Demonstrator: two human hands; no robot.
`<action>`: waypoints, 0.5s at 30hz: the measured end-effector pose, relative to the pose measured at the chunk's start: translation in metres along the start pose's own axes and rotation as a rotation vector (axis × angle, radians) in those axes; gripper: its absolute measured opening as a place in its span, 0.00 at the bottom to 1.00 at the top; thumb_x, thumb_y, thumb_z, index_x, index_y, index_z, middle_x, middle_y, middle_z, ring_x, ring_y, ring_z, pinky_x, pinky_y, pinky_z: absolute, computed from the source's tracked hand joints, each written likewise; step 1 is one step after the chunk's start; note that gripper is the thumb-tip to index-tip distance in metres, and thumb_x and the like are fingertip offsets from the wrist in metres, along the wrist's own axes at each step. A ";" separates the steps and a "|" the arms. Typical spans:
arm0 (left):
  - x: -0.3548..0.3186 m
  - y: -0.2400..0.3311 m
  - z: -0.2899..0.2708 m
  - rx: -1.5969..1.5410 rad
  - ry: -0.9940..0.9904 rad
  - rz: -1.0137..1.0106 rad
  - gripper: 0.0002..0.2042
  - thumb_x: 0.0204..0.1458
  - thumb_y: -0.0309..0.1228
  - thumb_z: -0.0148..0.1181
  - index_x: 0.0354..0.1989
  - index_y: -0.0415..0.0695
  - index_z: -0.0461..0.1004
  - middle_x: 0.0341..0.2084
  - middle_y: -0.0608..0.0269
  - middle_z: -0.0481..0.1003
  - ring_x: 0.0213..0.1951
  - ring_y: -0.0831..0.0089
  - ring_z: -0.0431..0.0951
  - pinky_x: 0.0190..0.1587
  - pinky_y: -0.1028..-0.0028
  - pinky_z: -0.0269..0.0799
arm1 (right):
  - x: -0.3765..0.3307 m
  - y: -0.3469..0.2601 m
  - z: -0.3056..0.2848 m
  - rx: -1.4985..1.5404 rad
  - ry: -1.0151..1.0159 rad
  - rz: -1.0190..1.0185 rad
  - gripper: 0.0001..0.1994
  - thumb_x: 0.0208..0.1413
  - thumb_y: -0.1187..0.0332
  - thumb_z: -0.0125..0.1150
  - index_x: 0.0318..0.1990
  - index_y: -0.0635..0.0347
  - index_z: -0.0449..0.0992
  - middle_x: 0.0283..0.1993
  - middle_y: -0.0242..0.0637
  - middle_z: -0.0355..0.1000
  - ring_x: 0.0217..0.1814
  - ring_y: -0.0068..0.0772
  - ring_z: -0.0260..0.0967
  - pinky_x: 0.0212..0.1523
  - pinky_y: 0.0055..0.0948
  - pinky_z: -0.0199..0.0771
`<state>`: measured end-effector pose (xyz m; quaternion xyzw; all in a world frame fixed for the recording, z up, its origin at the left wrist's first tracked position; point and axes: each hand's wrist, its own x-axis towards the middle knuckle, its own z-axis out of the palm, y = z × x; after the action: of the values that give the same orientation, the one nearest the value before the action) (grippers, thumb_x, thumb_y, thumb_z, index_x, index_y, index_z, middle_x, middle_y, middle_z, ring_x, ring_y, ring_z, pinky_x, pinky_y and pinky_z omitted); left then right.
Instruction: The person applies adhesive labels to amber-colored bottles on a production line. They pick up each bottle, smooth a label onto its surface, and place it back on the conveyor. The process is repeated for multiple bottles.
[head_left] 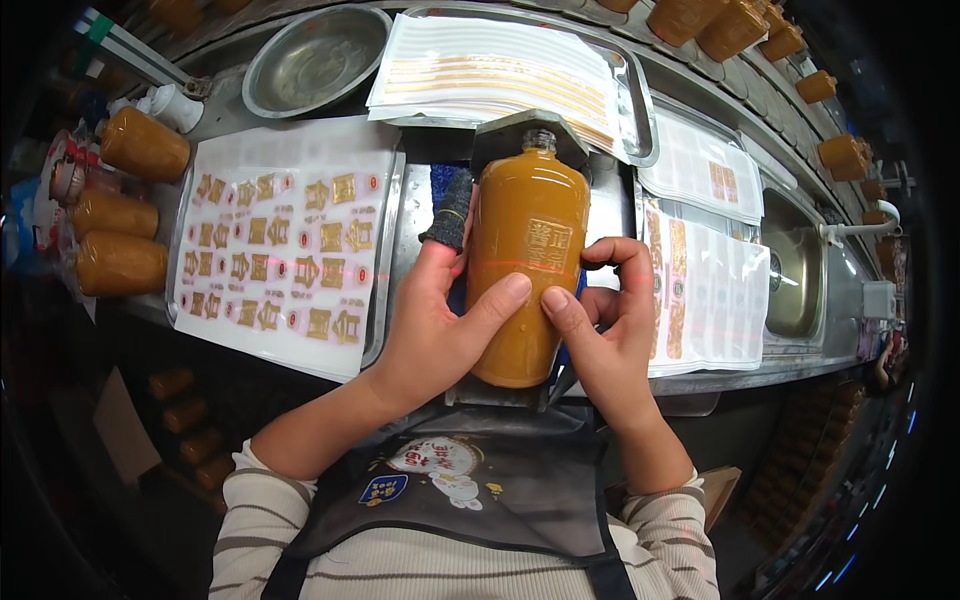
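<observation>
A glossy amber-brown bottle (532, 200) with a clear threaded neck lies in a dark metal holder (492, 130) in front of me. A gold square decal (549, 246) sits on its upper face, right of the middle. My left hand (440, 300) wraps the bottle's left side, thumb flat on its lower front; a dark knitted cover (452, 212) is on one finger. My right hand (612, 320) is at the bottle's lower right, its thumb pressed on the surface below the decal and its fingers curled beside it. A thin red light line crosses the bottle.
Decal sheets with gold pieces (280, 250) lie on a tray at left; striped sheets (490, 75) lie on a tray behind, and more sheets (710, 290) at right. A metal bowl (318, 62) stands back left, brown bottles (120, 262) far left, a sink (795, 270) far right.
</observation>
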<state>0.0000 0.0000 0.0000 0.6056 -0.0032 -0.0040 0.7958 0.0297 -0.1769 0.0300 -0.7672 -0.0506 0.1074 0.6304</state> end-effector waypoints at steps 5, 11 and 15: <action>-0.003 -0.002 -0.007 0.042 0.099 -0.018 0.24 0.58 0.32 0.64 0.56 0.32 0.62 0.50 0.50 0.72 0.52 0.71 0.74 0.55 0.70 0.70 | 0.004 0.001 0.012 0.042 0.012 -0.038 0.21 0.54 0.71 0.70 0.50 0.63 0.64 0.41 0.28 0.63 0.20 0.06 0.49 0.20 0.12 0.48; -0.003 -0.006 -0.012 0.073 0.099 -0.048 0.20 0.59 0.33 0.63 0.51 0.33 0.65 0.47 0.51 0.75 0.49 0.73 0.75 0.51 0.71 0.71 | 0.004 0.002 0.013 0.043 0.019 -0.019 0.22 0.55 0.71 0.69 0.51 0.63 0.63 0.42 0.28 0.63 0.21 0.06 0.50 0.20 0.11 0.49; -0.001 0.003 -0.011 0.000 0.026 -0.154 0.29 0.61 0.23 0.55 0.68 0.34 0.53 0.64 0.51 0.63 0.64 0.68 0.65 0.67 0.66 0.60 | 0.003 0.004 0.014 0.008 0.022 -0.036 0.22 0.56 0.72 0.68 0.52 0.62 0.62 0.39 0.27 0.65 0.24 0.07 0.56 0.24 0.10 0.54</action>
<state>-0.0009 0.0115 0.0001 0.6039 0.0537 -0.0575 0.7932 0.0287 -0.1636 0.0229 -0.7647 -0.0572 0.0876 0.6358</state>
